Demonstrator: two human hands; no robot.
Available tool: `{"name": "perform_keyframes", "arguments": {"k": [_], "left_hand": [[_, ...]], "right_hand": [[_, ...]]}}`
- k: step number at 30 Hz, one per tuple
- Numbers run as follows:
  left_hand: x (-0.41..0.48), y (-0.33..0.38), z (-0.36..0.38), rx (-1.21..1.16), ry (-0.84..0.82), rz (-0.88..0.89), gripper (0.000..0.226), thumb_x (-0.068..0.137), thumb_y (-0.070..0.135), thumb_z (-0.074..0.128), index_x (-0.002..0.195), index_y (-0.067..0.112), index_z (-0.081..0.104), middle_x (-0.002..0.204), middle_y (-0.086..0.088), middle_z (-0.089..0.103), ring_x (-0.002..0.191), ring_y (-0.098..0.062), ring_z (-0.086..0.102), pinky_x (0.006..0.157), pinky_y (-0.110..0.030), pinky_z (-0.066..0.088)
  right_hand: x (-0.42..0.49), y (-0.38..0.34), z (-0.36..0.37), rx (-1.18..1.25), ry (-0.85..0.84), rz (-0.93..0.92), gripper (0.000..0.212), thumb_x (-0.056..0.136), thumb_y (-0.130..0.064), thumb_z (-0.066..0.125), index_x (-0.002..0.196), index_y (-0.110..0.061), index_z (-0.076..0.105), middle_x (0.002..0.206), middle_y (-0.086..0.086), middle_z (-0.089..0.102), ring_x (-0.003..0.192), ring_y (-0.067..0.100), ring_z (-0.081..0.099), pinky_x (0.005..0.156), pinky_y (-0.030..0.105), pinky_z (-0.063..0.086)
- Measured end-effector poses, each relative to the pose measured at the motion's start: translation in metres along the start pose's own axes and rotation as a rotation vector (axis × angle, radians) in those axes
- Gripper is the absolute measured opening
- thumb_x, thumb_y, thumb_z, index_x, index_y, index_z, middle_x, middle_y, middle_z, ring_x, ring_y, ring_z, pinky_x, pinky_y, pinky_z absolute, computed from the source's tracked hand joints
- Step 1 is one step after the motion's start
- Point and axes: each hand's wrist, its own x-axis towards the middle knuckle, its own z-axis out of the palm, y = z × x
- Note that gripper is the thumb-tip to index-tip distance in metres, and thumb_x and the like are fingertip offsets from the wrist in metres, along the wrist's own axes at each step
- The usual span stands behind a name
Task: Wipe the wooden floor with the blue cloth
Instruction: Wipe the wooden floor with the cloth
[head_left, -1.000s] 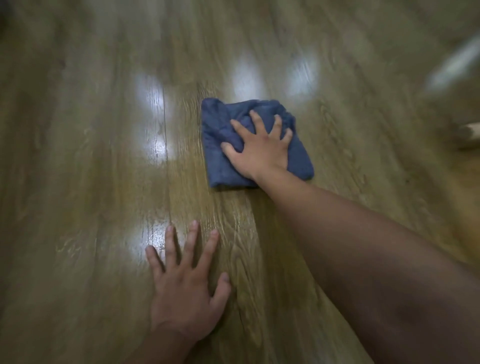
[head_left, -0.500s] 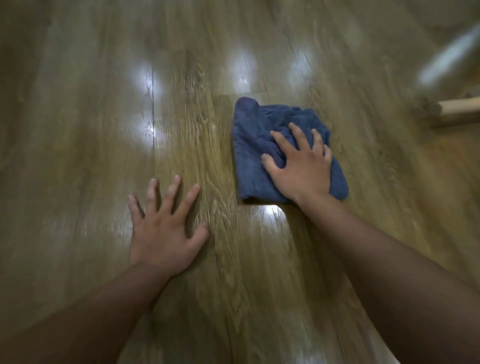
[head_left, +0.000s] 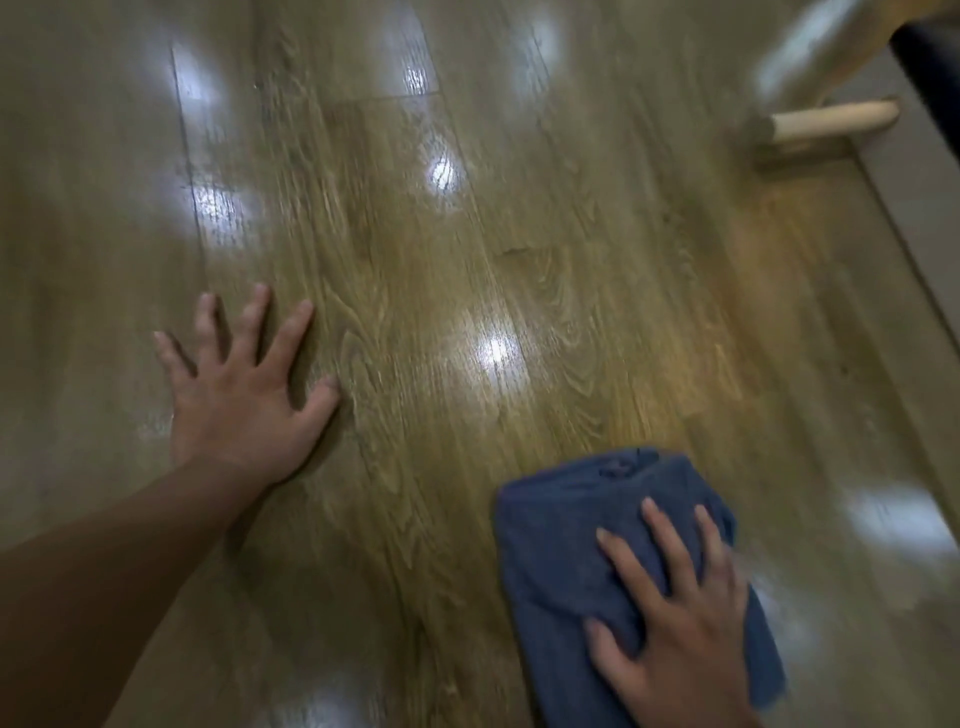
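Observation:
The folded blue cloth (head_left: 566, 561) lies flat on the glossy wooden floor (head_left: 467, 249) at the lower right of the view. My right hand (head_left: 675, 618) presses down on it, fingers spread and straight, covering its near right part. My left hand (head_left: 244, 384) rests flat on the bare boards to the left, fingers splayed, well apart from the cloth. Light patches reflect off the planks between the two hands.
A pale wooden furniture leg (head_left: 831, 119) lies across the floor at the upper right. Beside it a dark furniture edge (head_left: 930, 78) runs along the right border, with a grey strip (head_left: 914, 218) below it.
My right hand has dragged the cloth back toward me and to the right. My left hand stays planted flat on the floor; the view has shifted forward.

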Motion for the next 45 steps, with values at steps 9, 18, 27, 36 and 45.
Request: {"name": "perform_keyframes", "arguments": {"k": [9,18,27,36,45], "left_hand": [[0.0,-0.001,0.003,-0.006,0.049,-0.015,0.07,0.086,0.066,0.032,0.151,0.042,0.023,0.162,-0.002,0.025,0.15,-0.038,0.01,0.115,-0.07,0.001],[0.04,0.011,-0.027,0.406,-0.029,-0.069,0.063,0.096,0.057,0.006,0.154,0.033,0.015,0.159,-0.005,0.03,0.141,-0.041,0.031,0.107,-0.081,0.005],[-0.176,0.222,-0.028,-0.49,0.186,0.228,0.05,0.095,0.033,0.047,0.138,0.008,0.049,0.148,-0.014,0.045,0.141,-0.034,0.037,0.117,-0.057,0.023],[-0.189,0.241,0.019,-0.313,-0.03,0.078,0.073,0.096,0.054,0.019,0.155,0.012,0.031,0.166,-0.003,0.018,0.153,-0.015,0.007,0.124,-0.049,0.0],[-0.026,0.257,0.011,-0.208,0.063,-0.033,0.07,0.096,0.055,0.026,0.155,0.017,0.027,0.165,-0.001,0.021,0.152,-0.018,0.012,0.123,-0.05,0.003]], "right_hand": [[0.253,-0.02,0.024,0.006,-0.129,0.017,0.07,0.081,-0.074,0.029,0.147,-0.051,0.03,0.166,-0.007,0.016,0.152,0.038,0.006,0.119,0.063,0.009],[0.208,-0.016,0.034,0.083,-0.051,0.014,0.07,0.082,-0.071,0.028,0.148,-0.049,0.031,0.166,-0.007,0.019,0.152,0.038,0.006,0.118,0.061,0.007],[-0.011,-0.005,0.009,0.065,-0.129,0.055,0.062,0.09,-0.063,0.031,0.148,-0.043,0.038,0.165,-0.005,0.023,0.152,0.038,0.011,0.119,0.059,0.012],[-0.046,0.005,0.012,0.067,-0.178,-0.111,0.065,0.092,-0.052,0.034,0.154,-0.032,0.032,0.166,0.001,0.02,0.153,0.039,0.006,0.116,0.065,0.016],[0.123,0.023,0.014,-0.041,-0.176,-0.131,0.067,0.091,-0.053,0.024,0.155,-0.037,0.025,0.167,-0.003,0.014,0.153,0.039,0.005,0.119,0.061,0.01]]}}
